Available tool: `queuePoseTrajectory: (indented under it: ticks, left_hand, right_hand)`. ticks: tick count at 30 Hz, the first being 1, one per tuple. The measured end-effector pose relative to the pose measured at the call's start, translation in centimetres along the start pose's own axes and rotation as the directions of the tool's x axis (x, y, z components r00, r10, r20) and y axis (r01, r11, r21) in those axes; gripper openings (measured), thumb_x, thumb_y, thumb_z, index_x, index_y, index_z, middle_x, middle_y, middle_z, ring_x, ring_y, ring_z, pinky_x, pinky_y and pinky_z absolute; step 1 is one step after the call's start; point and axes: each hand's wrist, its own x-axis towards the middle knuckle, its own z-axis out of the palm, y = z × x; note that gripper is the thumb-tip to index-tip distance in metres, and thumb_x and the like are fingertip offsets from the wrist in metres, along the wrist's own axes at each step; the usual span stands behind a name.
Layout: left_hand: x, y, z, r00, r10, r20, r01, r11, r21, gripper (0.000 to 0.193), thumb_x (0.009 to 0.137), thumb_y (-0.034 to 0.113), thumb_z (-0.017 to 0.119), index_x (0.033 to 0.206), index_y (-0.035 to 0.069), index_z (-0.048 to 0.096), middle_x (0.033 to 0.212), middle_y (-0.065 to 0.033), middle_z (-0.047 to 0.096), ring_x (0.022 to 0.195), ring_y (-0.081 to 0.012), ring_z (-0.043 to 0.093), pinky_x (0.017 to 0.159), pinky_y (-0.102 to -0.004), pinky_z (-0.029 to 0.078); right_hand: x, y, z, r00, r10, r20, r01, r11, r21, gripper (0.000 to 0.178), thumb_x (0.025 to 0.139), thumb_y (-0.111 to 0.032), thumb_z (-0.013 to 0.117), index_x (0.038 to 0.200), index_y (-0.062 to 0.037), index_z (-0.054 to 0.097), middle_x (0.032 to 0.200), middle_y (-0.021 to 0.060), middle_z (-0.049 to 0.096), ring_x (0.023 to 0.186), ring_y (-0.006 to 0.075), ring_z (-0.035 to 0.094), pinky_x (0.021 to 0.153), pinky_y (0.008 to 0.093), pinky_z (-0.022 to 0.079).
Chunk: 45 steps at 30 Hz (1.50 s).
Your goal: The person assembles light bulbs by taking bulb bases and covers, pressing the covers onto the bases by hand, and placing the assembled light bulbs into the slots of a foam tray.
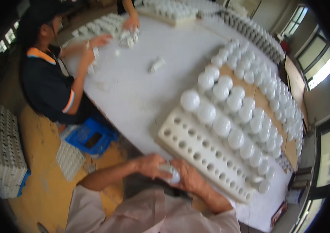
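Close to my body, at the table's near edge, both hands meet around a white light bulb. My left hand is closed on its left side, and my right hand wraps it from the right. Fingers cover much of the bulb, so its base cannot be made out. Just right of my hands lies a white foam tray with rows of round holes. Round white bulbs stand in rows along the tray's far side.
More bulbs stand on cardboard at the right. A small white part lies mid-table. Across the left side, a co-worker handles white parts; another person's hand reaches in beyond. A blue stool and stacked trays are at left.
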Motion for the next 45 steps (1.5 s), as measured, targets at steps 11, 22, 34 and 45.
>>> queuePoseTrajectory:
  ticks: [11,22,34,45]
  left_hand:
    - [0.3,-0.5,1.9,0.989,0.049,0.141,-0.003,0.950,-0.311,0.051,0.083,0.047,0.062,0.100,-0.001,0.063,0.073,-0.0080,0.065,0.046,-0.0138,0.059,0.034,-0.0215,0.039]
    - [-0.1,-1.6,3.1,0.996,0.029,0.081,-0.011,0.975,-0.221,0.057,0.081,0.049,0.060,0.091,-0.006,0.064,0.064,-0.0087,0.062,0.043,-0.0154,0.058,0.038,-0.0256,0.044]
    - [0.8,-1.4,5.6,0.984,0.158,0.087,-0.159,0.987,0.002,0.047,0.079,0.042,0.062,0.073,-0.005,0.062,0.061,-0.0153,0.062,0.050,-0.0212,0.062,0.047,-0.0304,0.047]
    - [1.0,-1.1,8.1,0.956,0.285,0.072,-0.286,0.958,0.002,0.042,0.079,0.043,0.067,0.082,0.001,0.067,0.072,-0.0146,0.066,0.062,-0.0227,0.064,0.057,-0.0316,0.049]
  right_hand:
    - [-0.3,-0.1,0.0,0.985,-0.170,-0.020,0.164,0.971,-0.173,0.075,0.061,-0.024,0.082,0.121,-0.0001,0.044,0.115,0.0146,0.055,0.096,0.0314,0.059,0.081,0.0387,0.050]
    - [-1.4,-0.6,3.3,0.980,-0.151,-0.128,0.155,0.988,0.023,0.078,0.053,-0.014,0.085,0.118,0.0005,0.045,0.110,0.0174,0.055,0.095,0.0333,0.057,0.081,0.0404,0.049]
    - [-3.7,0.4,6.2,0.930,-0.225,-0.289,0.274,0.951,0.142,0.041,0.063,-0.012,0.077,0.101,-0.0056,0.061,0.088,0.0156,0.062,0.078,0.0351,0.058,0.063,0.0425,0.045]
    - [-4.0,-2.7,3.7,0.851,-0.315,-0.421,0.345,0.939,-0.006,0.064,0.050,-0.012,0.087,0.104,-0.0060,0.052,0.098,0.0146,0.056,0.083,0.0298,0.058,0.069,0.0375,0.048]
